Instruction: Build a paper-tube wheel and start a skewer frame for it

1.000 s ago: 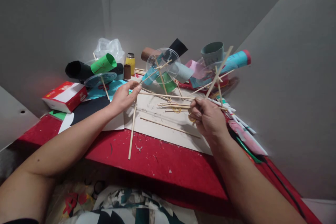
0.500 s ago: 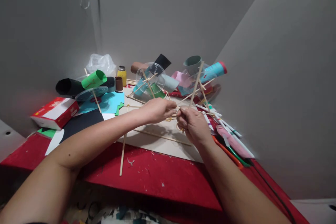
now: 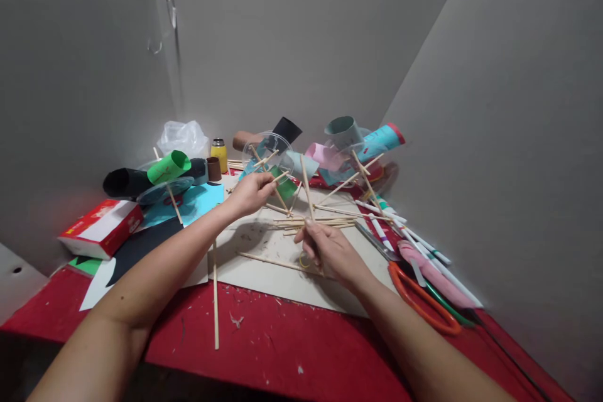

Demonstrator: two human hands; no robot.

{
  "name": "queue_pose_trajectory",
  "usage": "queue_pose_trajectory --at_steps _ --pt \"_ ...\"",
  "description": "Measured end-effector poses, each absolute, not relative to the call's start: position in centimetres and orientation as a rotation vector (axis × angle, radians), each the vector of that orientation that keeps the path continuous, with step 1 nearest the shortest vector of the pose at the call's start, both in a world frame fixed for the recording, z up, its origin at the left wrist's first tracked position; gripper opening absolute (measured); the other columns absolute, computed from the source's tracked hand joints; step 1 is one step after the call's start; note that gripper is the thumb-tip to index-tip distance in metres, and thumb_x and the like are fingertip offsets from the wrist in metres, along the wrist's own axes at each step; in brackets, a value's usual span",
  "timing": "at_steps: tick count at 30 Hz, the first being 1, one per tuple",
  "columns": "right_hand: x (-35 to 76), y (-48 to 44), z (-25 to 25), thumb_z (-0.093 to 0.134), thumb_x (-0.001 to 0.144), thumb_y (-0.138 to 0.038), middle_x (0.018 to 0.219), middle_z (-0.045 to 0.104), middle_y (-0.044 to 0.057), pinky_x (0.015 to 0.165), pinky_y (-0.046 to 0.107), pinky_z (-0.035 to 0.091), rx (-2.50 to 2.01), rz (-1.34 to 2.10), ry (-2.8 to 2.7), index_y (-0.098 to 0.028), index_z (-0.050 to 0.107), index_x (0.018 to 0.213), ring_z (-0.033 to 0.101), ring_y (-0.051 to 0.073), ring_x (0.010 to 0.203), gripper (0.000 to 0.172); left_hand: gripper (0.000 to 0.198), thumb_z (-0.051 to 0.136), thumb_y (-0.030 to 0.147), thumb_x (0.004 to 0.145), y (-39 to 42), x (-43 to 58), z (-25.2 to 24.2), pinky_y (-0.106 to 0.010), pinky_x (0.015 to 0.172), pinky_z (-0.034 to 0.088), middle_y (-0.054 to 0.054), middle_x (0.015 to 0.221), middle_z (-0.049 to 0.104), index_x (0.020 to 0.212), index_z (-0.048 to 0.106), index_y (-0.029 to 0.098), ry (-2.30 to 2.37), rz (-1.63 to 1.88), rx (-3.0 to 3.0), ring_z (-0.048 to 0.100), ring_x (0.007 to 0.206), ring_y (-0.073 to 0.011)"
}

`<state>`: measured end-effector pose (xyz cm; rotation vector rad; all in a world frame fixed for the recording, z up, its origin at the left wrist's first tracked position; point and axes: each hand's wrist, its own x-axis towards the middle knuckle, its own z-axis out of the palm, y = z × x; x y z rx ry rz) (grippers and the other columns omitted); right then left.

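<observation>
My left hand [image 3: 252, 193] is closed in a pinch on a short thin wooden stick [image 3: 281, 176], just in front of crossed sticks tied into a frame [image 3: 266, 169]. My right hand [image 3: 327, 246] grips a longer wooden stick [image 3: 307, 185] that stands nearly upright out of its fingers. A yellow rubber band [image 3: 303, 260] hangs at the right fingers. Behind that hand several loose sticks [image 3: 325, 222] lie in a pile on the pale board [image 3: 277, 286]. Another stick [image 3: 268, 260] lies flat nearer me.
Orange-handled scissors [image 3: 426, 308] and several markers [image 3: 426, 248] lie at the right. Paper tubes on clear plastic discs, such as a green tube [image 3: 168, 167], stand at the back and left. A red box [image 3: 101, 227] sits left. One stick [image 3: 216, 308] overhangs the red table [image 3: 282, 352].
My hands have moved apart: the left went back to the left with a short stick, the right came lower with the longer stick. The loose stick pile and scissors now show more. The view has shifted.
</observation>
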<state>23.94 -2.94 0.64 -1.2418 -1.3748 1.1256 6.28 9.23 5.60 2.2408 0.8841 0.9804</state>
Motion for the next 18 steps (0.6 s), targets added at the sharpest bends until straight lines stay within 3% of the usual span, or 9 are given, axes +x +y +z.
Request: queue_pose_trajectory --at_steps 6,11,18 --pt "23.3 -3.1 -0.1 0.045 0.084 -0.07 0.045 0.048 -0.002 0.043 0.022 0.035 -1.267 1.123 -1.497 -0.016 0.063 0.07 0.041 0.01 0.04 0.059 0.023 0.048 0.027 0.085 9.8 5.9 4.6 -0.021 0.055 0.04 -0.001 0.075 0.064 0.088 0.067 0.015 0.763 0.986 2.173 0.053 0.06 -0.0112" --pt "23.0 -3.4 0.1 0.044 0.085 -0.07 0.046 0.047 -0.002 0.044 0.023 0.033 -1.302 1.097 -1.524 -0.016 0.062 0.067 0.042 0.01 0.041 0.06 0.024 0.046 0.022 0.081 9.8 6.0 4.2 -0.022 0.059 0.04 -0.001 0.074 0.064 0.084 0.068 0.014 0.8 0.971 2.174 0.052 0.065 -0.0126" --pt "22.7 -3.5 -0.1 0.041 0.087 -0.068 0.044 0.047 -0.001 0.046 0.024 0.036 -1.33 1.117 -1.567 -0.016 0.063 0.064 0.043 0.011 0.042 0.061 0.025 0.047 0.026 0.081 9.2 6.4 4.4 -0.022 0.056 0.031 0.003 0.063 0.049 0.084 0.067 0.012 0.746 0.92 2.076 0.04 0.058 -0.0097"
